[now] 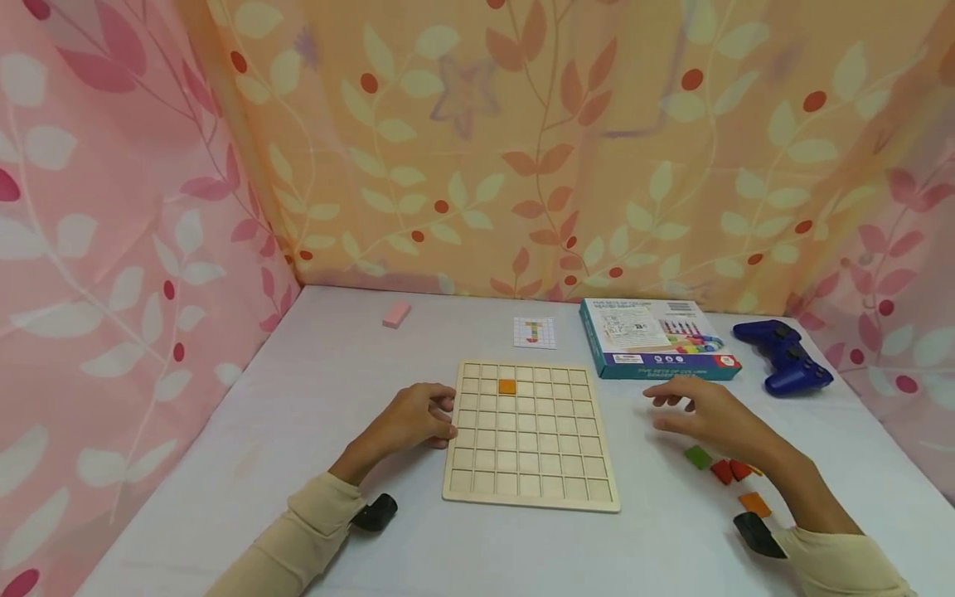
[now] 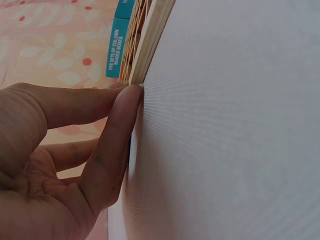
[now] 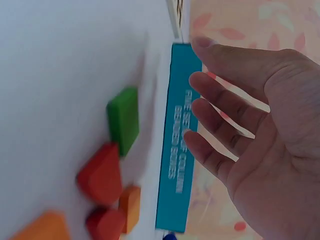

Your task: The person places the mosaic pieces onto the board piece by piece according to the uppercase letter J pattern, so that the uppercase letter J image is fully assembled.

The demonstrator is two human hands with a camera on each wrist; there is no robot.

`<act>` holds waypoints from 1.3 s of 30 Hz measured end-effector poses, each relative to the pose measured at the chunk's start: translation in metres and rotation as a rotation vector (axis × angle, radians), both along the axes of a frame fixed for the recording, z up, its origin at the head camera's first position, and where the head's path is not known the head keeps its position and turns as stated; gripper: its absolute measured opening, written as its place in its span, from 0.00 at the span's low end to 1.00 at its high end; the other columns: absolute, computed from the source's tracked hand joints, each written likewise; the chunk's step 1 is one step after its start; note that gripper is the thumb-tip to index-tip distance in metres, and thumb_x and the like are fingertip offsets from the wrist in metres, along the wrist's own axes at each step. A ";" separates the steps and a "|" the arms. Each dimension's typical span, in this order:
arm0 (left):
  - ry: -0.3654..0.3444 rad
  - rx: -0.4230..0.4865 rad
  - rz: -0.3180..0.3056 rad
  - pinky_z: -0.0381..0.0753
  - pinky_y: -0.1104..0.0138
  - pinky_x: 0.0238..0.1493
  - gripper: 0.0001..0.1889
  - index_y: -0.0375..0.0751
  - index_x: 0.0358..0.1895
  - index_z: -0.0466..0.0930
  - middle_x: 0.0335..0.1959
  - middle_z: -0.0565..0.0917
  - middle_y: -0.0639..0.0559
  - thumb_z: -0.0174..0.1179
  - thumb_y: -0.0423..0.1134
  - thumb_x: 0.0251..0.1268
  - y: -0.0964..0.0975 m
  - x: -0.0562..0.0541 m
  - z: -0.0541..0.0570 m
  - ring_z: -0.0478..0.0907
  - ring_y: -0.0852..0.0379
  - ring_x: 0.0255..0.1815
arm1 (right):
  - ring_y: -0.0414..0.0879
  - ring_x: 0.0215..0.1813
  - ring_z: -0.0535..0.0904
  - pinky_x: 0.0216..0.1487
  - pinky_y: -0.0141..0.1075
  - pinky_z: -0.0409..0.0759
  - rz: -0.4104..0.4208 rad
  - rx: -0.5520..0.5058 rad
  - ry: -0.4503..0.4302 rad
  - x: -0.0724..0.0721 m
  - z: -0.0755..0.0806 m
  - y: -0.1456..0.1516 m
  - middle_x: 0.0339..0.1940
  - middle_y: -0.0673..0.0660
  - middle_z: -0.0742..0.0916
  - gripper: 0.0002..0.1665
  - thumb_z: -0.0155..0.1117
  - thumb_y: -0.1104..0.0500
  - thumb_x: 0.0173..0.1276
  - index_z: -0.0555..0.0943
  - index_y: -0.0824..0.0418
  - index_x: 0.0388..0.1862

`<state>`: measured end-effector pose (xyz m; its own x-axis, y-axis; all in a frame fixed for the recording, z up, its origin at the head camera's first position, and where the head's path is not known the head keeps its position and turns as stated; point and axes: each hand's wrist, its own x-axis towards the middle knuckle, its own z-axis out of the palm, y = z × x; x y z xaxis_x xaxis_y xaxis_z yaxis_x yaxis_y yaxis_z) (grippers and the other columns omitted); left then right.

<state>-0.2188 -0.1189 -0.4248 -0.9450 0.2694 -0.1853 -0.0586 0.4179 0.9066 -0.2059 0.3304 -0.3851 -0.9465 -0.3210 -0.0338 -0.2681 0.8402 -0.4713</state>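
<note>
A wooden grid board (image 1: 526, 439) lies flat on the table, with one orange square tile (image 1: 507, 386) in its upper part. My left hand (image 1: 413, 417) holds the board's left edge; in the left wrist view, thumb and finger meet at that edge. Right of the board, my right hand (image 1: 712, 414) hovers with loosely bent fingers and nothing in them. Below it lie a green piece (image 3: 123, 121), red pieces (image 3: 101, 176) with rounded sides, and orange pieces (image 1: 754, 504). The right forearm partly covers this group.
A small card (image 1: 534, 332) with a coloured J pattern lies behind the board. To its right are a teal-edged box (image 1: 660, 340) and a blue game controller (image 1: 783, 356). A pink block (image 1: 396, 314) sits at the back left. Patterned curtains enclose the table.
</note>
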 end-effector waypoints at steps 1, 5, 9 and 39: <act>0.001 0.000 -0.001 0.94 0.64 0.37 0.34 0.28 0.71 0.75 0.54 0.82 0.43 0.73 0.22 0.59 0.000 0.000 0.000 0.85 0.55 0.41 | 0.51 0.54 0.81 0.51 0.40 0.85 -0.014 0.000 -0.008 0.002 -0.001 0.006 0.52 0.52 0.90 0.27 0.76 0.48 0.71 0.86 0.57 0.64; 0.005 -0.001 -0.004 0.94 0.64 0.37 0.34 0.28 0.71 0.75 0.54 0.82 0.43 0.73 0.23 0.59 0.000 0.001 0.000 0.84 0.55 0.42 | 0.51 0.54 0.81 0.47 0.37 0.85 -0.052 0.011 -0.043 0.011 -0.005 0.029 0.53 0.54 0.89 0.27 0.75 0.48 0.71 0.85 0.57 0.65; 0.007 0.005 -0.007 0.94 0.64 0.37 0.34 0.27 0.71 0.74 0.54 0.81 0.43 0.73 0.23 0.59 -0.001 0.001 0.001 0.85 0.55 0.42 | 0.52 0.53 0.80 0.44 0.36 0.85 -0.096 0.020 -0.079 0.018 -0.009 0.047 0.55 0.57 0.87 0.27 0.75 0.48 0.71 0.85 0.56 0.66; 0.009 -0.009 -0.008 0.94 0.64 0.36 0.34 0.27 0.71 0.74 0.52 0.82 0.43 0.73 0.22 0.58 0.000 0.002 0.002 0.85 0.56 0.37 | 0.59 0.55 0.81 0.54 0.63 0.89 -0.160 0.077 -0.129 0.020 -0.014 0.088 0.52 0.61 0.88 0.22 0.75 0.55 0.70 0.88 0.64 0.58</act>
